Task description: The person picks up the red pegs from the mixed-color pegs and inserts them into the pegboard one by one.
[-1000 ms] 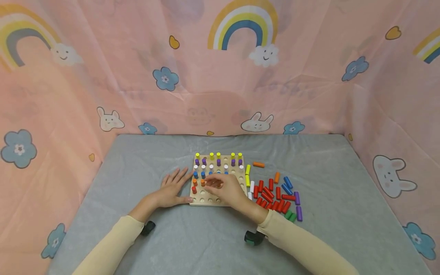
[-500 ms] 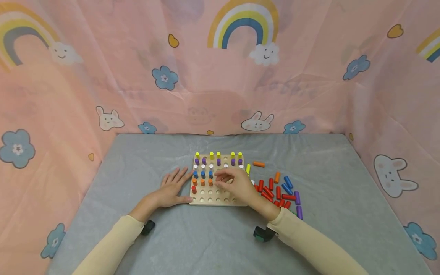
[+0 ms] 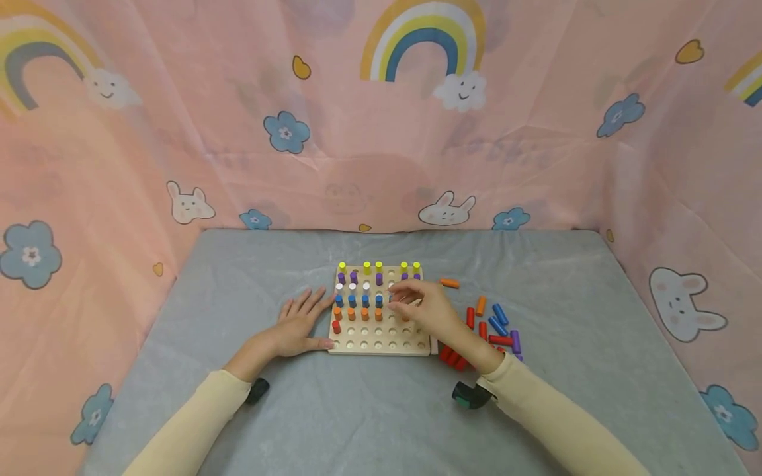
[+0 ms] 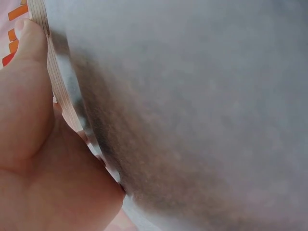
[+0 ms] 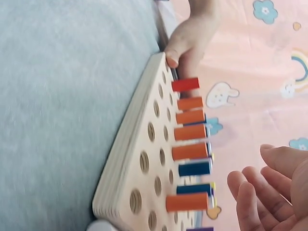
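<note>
Here's the pegboard (image 3: 357,338), mid-table, and my right hand (image 3: 434,307), thumb and fingers parted, pinching nothing, has just slid right above it, baring a fourth orange peg (image 3: 378,315), so the row's gap beyond shows, while my left hand (image 3: 294,334), spread, touches the left edge.

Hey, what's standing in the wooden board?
Yellow pegs, purple pegs, white pegs, blue pegs, orange pegs and one red peg. The head view can't show spots the right hand covers.
</note>
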`<state>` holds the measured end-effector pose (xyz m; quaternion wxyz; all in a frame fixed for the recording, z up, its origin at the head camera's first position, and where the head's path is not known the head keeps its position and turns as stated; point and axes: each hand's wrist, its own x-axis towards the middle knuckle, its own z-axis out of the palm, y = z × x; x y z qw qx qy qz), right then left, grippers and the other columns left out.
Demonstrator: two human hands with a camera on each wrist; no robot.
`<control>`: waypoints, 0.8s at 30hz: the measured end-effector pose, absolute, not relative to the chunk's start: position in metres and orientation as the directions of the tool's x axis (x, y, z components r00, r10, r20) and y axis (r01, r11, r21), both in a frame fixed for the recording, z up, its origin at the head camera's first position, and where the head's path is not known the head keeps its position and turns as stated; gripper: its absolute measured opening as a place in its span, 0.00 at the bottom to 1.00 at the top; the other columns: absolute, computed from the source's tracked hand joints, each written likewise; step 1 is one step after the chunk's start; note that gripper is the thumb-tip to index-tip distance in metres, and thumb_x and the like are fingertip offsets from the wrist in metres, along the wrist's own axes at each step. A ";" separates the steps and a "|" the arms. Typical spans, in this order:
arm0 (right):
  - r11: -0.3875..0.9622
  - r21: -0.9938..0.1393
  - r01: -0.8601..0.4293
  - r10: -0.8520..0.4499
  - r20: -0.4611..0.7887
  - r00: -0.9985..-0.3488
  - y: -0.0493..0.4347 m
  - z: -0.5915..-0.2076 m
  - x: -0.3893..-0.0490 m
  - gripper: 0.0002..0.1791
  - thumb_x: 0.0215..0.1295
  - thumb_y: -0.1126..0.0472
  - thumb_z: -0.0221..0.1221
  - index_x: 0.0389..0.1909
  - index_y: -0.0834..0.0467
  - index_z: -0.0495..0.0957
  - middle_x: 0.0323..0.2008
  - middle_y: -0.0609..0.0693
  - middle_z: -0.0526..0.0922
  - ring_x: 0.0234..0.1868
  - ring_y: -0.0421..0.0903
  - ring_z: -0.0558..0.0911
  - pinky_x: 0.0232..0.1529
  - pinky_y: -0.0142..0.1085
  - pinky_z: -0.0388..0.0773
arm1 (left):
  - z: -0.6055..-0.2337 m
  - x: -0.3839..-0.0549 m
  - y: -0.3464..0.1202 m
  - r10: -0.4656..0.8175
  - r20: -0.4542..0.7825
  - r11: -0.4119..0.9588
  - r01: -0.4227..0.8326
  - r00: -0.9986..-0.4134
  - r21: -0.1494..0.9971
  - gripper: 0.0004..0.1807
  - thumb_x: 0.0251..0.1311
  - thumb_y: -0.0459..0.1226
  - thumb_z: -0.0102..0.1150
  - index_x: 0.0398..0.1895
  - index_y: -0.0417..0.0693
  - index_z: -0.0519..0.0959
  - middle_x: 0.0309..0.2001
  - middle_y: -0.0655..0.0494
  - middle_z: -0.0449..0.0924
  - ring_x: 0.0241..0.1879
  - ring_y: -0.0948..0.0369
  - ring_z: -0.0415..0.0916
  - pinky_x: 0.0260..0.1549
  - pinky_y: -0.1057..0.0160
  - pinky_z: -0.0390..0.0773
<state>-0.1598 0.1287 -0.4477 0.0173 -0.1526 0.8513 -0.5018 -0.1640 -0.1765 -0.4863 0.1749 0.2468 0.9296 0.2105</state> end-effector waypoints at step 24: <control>0.530 -0.828 -0.184 -0.154 0.119 -0.981 0.191 -0.451 -0.172 0.19 0.62 0.59 0.67 0.53 0.61 0.82 0.41 0.57 0.88 0.38 0.47 0.84 0.37 0.29 0.80 | -0.486 -0.164 -0.174 0.516 -0.239 0.818 0.390 -0.822 0.423 0.53 0.60 0.59 0.61 0.81 0.53 0.45 0.81 0.44 0.36 0.79 0.38 0.31 0.71 0.29 0.37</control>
